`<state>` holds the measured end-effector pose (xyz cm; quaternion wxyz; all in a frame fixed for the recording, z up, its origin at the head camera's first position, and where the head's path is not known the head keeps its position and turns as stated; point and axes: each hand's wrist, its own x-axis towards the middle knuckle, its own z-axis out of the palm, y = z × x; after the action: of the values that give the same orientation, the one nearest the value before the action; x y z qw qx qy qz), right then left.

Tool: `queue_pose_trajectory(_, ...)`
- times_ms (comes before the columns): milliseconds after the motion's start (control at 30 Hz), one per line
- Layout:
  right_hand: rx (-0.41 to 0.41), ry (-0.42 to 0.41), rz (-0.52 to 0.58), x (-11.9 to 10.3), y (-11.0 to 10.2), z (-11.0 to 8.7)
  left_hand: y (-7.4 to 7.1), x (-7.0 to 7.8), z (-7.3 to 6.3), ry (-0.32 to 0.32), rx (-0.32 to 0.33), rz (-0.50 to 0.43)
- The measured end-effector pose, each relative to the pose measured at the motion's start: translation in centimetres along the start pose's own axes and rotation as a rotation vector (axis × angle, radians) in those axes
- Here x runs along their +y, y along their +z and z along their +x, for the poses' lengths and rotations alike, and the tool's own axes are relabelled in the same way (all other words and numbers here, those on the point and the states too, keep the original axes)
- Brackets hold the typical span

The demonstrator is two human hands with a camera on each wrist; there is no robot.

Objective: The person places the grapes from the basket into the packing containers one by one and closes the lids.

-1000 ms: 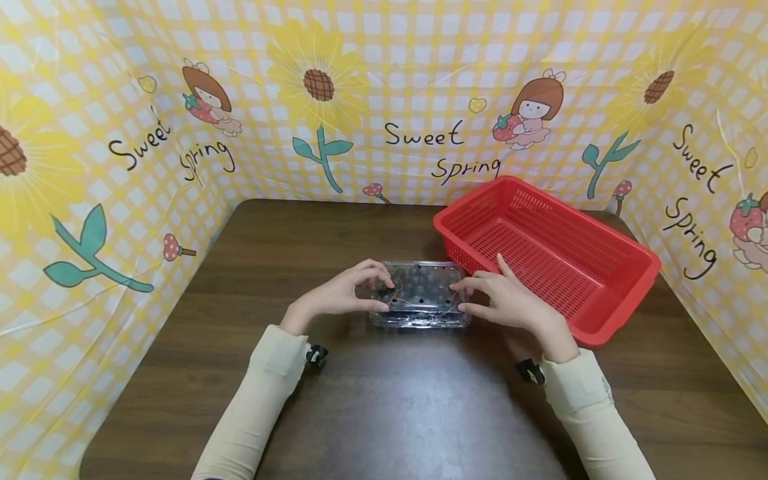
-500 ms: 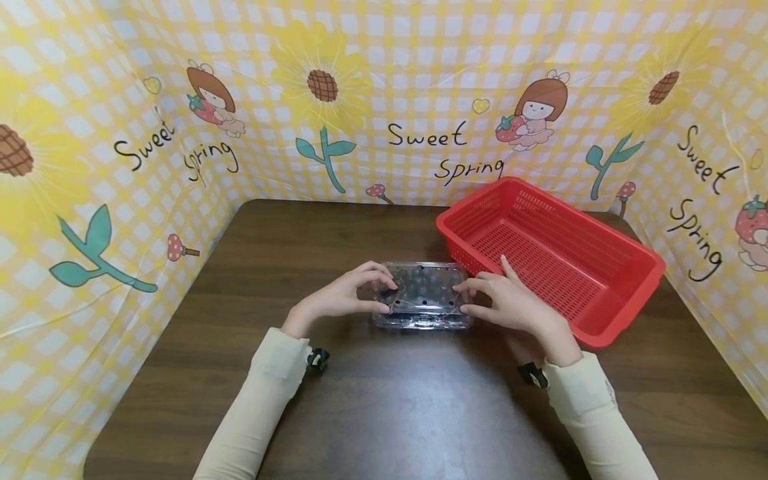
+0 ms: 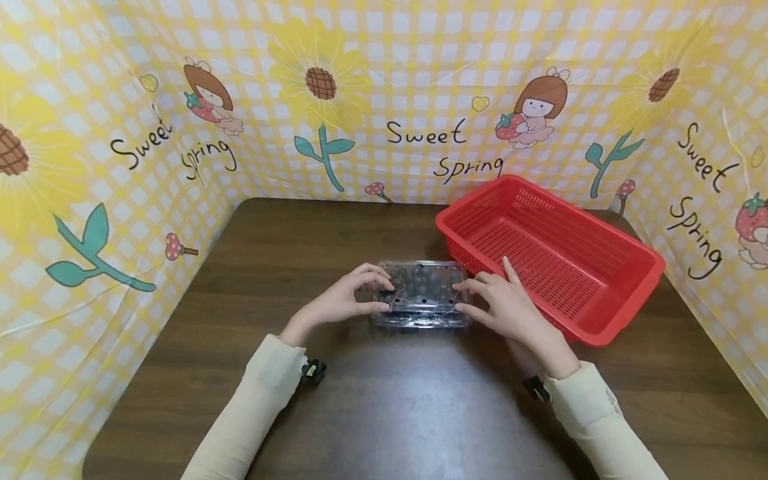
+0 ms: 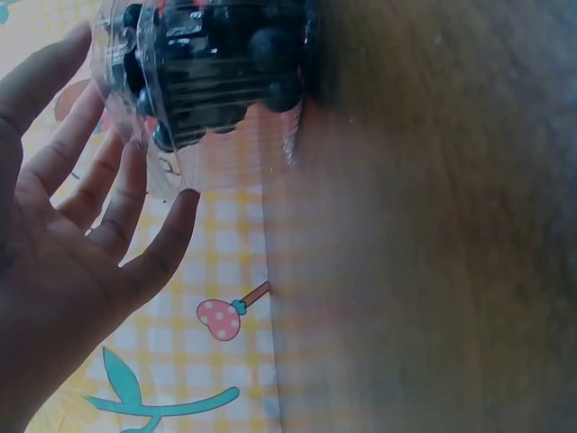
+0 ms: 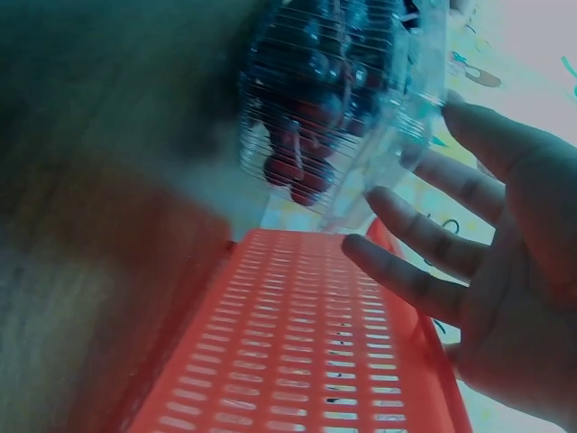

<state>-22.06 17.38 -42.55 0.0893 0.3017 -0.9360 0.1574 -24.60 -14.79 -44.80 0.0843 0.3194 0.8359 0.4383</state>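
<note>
A clear plastic clamshell box of dark round berries stands on the table, its lid down. My left hand is at the box's left end, fingertips on the lid's top and the thumb by its front edge. The left wrist view has these fingers spread and only slightly bent. At the other end, my right hand touches the lid with thumb and index finger. Its other fingers are spread, as the right wrist view shows. Neither hand is curled round the box.
A red perforated plastic basket stands just behind and right of the box, close to the right hand. The brown wooden table meets a yellow checked cloth along its back and sides.
The right thumb has shifted slightly left along the lid's front, and the right wrist has dropped a little toward the person. The box and basket stay in place.
</note>
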Motion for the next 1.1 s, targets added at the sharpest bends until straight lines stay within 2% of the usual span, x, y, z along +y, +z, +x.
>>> queue_pose_trajectory(167,0.06,0.0,-0.015,0.0,0.6,-0.3,0.5,-0.1,0.0,0.04,0.054,0.018)
queue_pose_trajectory(533,0.207,-0.03,-0.073,-0.1,1.6,-1.0,1.4,0.0,-0.4,0.041,0.139,0.049)
queue_pose_trajectory(700,0.266,-0.039,-0.104,-0.5,2.1,-1.3,1.5,0.2,-0.5,0.066,0.169,0.065)
queue_pose_trajectory(933,0.317,-0.046,-0.07,-0.8,2.4,-1.4,1.7,0.5,-0.6,0.076,0.187,0.089)
queue_pose_trajectory(1100,0.314,-0.046,-0.052,-1.0,2.3,-1.5,1.9,0.5,-0.7,0.06,0.195,0.103)
